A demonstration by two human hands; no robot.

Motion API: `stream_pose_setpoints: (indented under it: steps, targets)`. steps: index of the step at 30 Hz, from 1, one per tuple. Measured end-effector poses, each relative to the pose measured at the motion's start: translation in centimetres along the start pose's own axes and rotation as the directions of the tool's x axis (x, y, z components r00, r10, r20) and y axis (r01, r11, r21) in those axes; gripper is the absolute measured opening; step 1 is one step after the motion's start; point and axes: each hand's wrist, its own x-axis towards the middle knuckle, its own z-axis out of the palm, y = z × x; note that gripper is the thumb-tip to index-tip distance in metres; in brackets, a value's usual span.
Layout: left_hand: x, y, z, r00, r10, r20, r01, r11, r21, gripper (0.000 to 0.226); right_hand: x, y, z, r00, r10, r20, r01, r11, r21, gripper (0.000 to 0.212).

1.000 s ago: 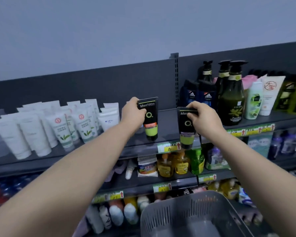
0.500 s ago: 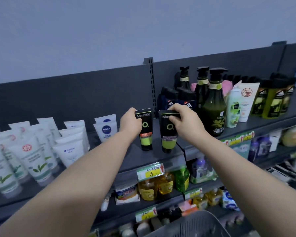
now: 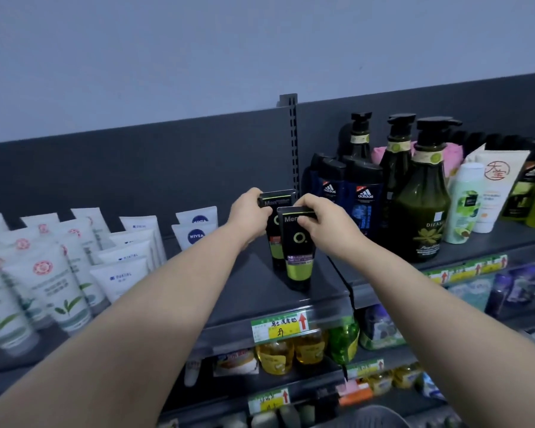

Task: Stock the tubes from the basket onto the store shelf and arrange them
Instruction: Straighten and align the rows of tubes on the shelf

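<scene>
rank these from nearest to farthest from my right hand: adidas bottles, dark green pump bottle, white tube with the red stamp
1. adidas bottles, just behind and right of the right hand, which grips the front black tube.
2. dark green pump bottle, further right, near the shelf front.
3. white tube with the red stamp, far right, towards the back.

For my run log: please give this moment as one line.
step: arranging; left hand: grips rear black tube; right hand: pinches front black tube; both upright on shelf
</scene>
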Motion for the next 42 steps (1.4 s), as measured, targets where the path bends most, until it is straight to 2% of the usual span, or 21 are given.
stream_pose_setpoints:
  steps: [6, 9, 14, 18, 21, 24, 25, 27, 29, 31, 33, 37, 39, 42]
  targets:
    - [-0.2, -0.5, -0.5, 0.999, 0.023, 0.039, -0.023, 1.0, 0.016, 0.015, 0.1, 0.0, 0.2, 0.998, -0.059, 0.013, 0.06, 0.997, -0.044, 0.016]
    - [-0.6, -0.6, -0.8, 0.999, 0.008, 0.039, -0.009, 1.0, 0.026, 0.026, 0.1, 0.0, 0.3, 0.998, -0.063, -0.011, 0.062, 0.996, -0.06, 0.017]
    - [-2.2, 0.3, -2.1, 0.999, 0.0, -0.04, 0.006, 0.989, 0.149, 0.046, 0.1, 0.1, 0.4, 0.999, -0.039, 0.009, 0.039, 0.999, -0.029, 0.016]
    - [-3.4, 1.7, -5.6, 0.988, 0.079, -0.136, -0.044, 0.97, 0.24, 0.037, 0.0, 0.0, 0.4, 0.998, -0.051, 0.045, 0.053, 0.997, -0.052, 0.022]
    - [-4.2, 2.1, -8.9, 0.975, 0.149, -0.166, -0.083, 0.933, 0.35, 0.03, -0.3, -0.3, 0.4, 0.992, -0.125, -0.015, 0.122, 0.982, -0.146, 0.027]
    - [-4.0, 2.0, -11.4, 0.977, 0.153, -0.15, -0.074, 0.897, 0.435, 0.027, -0.9, -1.9, 0.7, 0.935, -0.282, -0.216, 0.216, 0.934, -0.284, 0.025]
    - [-3.8, 2.0, -11.9, 0.98, 0.151, -0.132, -0.074, 0.884, 0.461, 0.026, -1.0, -2.8, 1.1, 0.906, -0.349, -0.238, 0.267, 0.91, -0.317, 0.023]
    - [-3.2, 1.8, -12.5, 0.989, 0.131, -0.07, -0.075, 0.847, 0.526, 0.028, -1.1, -4.7, 2.3, 0.884, -0.433, -0.173, 0.363, 0.872, -0.327, 0.023]
    - [-2.4, 1.3, -13.0, 0.995, 0.103, 0.005, -0.085, 0.783, 0.616, 0.034, -0.9, -6.3, 4.0, 0.914, -0.403, -0.046, 0.376, 0.883, -0.28, 0.028]
    - [-1.5, 0.6, -13.4, 0.992, 0.095, 0.082, -0.125, 0.702, 0.701, 0.042, -0.3, -7.1, 5.8, 0.947, -0.314, 0.066, 0.319, 0.905, -0.28, 0.035]
    - [-0.3, -0.2, -13.6, 0.983, 0.09, 0.159, -0.18, 0.634, 0.752, 0.047, 0.5, -7.4, 7.4, 0.964, -0.241, 0.109, 0.264, 0.911, -0.317, 0.038]
    - [1.4, -1.4, -14.1, 0.96, 0.034, 0.279, -0.254, 0.53, 0.809, 0.036, 1.8, -7.6, 10.4, 0.98, -0.151, 0.128, 0.189, 0.91, -0.368, 0.035]
    - [2.2, -2.0, -14.3, 0.95, 0.025, 0.31, -0.282, 0.493, 0.823, 0.029, 2.3, -7.8, 11.5, 0.99, -0.12, 0.076, 0.139, 0.93, -0.34, 0.034]
    - [2.6, -2.4, -14.4, 0.948, 0.035, 0.318, -0.293, 0.492, 0.82, 0.024, 2.6, -7.8, 12.6, 0.995, -0.096, -0.006, 0.09, 0.948, -0.306, 0.043]
